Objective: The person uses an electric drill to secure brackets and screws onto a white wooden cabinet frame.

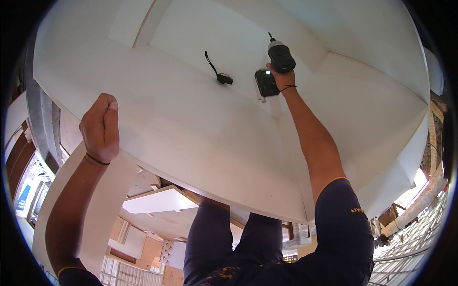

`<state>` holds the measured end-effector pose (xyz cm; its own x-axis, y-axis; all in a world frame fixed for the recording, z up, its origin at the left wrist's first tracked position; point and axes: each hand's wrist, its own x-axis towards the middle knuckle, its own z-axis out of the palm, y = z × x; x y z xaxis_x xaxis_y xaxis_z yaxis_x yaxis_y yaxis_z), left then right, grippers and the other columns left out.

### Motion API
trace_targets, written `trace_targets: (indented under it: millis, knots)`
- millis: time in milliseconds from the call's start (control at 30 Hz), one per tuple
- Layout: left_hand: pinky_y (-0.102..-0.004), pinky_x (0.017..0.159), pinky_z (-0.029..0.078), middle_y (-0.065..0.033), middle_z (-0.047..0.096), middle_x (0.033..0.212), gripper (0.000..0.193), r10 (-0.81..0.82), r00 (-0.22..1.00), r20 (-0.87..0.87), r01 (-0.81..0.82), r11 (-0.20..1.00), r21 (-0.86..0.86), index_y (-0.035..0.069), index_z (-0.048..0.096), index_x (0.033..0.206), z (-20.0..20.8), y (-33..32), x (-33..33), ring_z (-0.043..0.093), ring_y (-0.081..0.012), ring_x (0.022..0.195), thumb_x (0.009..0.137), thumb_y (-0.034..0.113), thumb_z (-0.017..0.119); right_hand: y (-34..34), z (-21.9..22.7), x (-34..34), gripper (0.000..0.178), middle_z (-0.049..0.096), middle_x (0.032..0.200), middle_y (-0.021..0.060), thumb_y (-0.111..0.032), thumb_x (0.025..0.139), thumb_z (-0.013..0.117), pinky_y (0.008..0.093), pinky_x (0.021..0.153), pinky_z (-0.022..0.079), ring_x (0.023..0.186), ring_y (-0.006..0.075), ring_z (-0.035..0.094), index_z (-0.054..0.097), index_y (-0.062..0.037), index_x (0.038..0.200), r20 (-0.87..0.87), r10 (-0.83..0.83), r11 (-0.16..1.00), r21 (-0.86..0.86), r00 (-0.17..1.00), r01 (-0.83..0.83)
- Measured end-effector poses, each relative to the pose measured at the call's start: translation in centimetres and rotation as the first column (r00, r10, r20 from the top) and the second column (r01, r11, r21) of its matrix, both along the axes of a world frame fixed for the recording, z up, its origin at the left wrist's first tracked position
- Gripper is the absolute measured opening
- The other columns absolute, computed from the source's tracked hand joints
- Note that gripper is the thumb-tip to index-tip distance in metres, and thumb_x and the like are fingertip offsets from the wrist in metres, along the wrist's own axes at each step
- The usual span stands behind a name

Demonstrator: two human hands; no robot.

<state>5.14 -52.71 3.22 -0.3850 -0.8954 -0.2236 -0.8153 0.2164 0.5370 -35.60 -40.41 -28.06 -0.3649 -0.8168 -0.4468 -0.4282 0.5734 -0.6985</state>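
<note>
From the head camera, the right hand point(285, 80) is wrapping tightly around the grip of a black cordless drill point(276, 64), holding it with its nose pointing away over a large white panel point(191, 119). The drill's battery base point(265, 82) is sitting just left of the wrist, close to a raised white upright panel point(305, 28) that is meeting the board along a seam to the right. The left hand point(101, 127) is curling loosely at the panel's near left edge, fingers folded with nothing visibly in them, resting against the rim. A small black tape measure point(223, 77) with a strap is lying on the panel left of the drill, apart from it. Wide bare surface is lying between the two hands, and the near edge is curving just above the person's knees point(234, 229).
</note>
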Motion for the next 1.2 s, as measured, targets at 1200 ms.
trace_targets:
  millis: [1200]
  knots:
    - [-0.0419, 0.062, 0.044, -0.0146, 0.055, 0.066, 0.020, -0.006, 0.983, 0.182, 0.027, 0.994, -0.110, 0.005, 0.056, 0.085, -1.4, 0.3, 1.3, 0.055, -0.0328, 0.062, 0.092, 0.017, 0.042, 3.7, 27.8, 6.5, 0.066, 0.047, 0.137, 0.0197, -0.022, 0.076, 0.071, 0.0439, 0.108, 0.034, 0.130, 0.0370, 0.041, 0.046, -0.0017, 0.133, -0.302, 0.081, 0.908, -0.371, 0.950, -0.196]
